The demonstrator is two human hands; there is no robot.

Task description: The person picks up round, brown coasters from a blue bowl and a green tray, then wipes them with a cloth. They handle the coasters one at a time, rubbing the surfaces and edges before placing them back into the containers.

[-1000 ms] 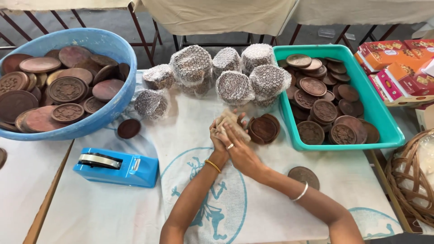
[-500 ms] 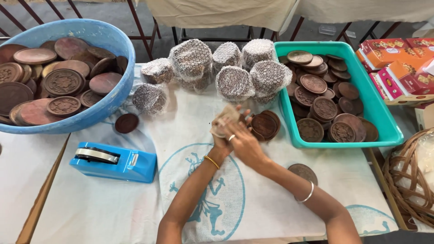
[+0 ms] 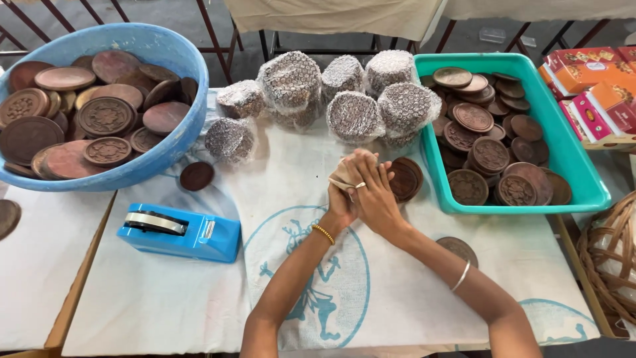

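Two hands, left hand (image 3: 342,199) and right hand (image 3: 374,195), grips pressed together round crumpled pale wrap (image 3: 344,174).

The right hand (image 3: 377,195) lies over the left hand (image 3: 343,199), hiding most of the pale crumpled piece (image 3: 342,176) pressed between them; what that piece is cannot be told. The blue basin (image 3: 173,56), the red boxes (image 3: 596,83) and the wicker basket (image 3: 613,262) are cut off by the edges. A brown disc (image 3: 457,248) sits partly behind the right forearm.
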